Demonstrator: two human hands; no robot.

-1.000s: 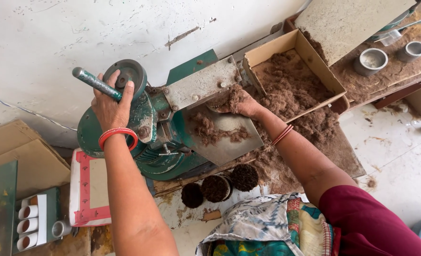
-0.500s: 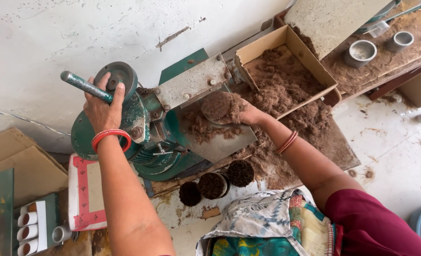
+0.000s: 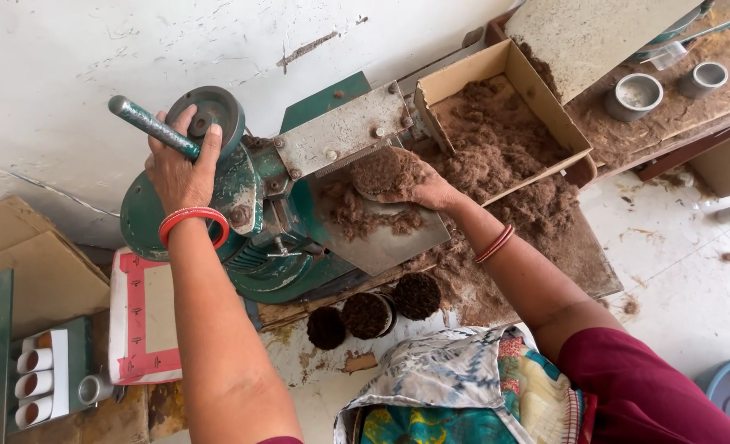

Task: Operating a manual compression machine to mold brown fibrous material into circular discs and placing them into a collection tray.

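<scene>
Brown fibre (image 3: 390,171) fills my right hand (image 3: 418,189), cupped at centre frame; my left hand (image 3: 180,168) grips the green press (image 3: 242,214) handle (image 3: 151,126), upper left.

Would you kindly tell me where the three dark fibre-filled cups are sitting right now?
In the head view, the three fibre-filled cups stand in a row at lower centre, just below the green press machine and its metal tray.

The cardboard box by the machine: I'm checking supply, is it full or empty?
Partly full: brown fibre is heaped inside the open cardboard box, spilling out toward the right hand.
</scene>
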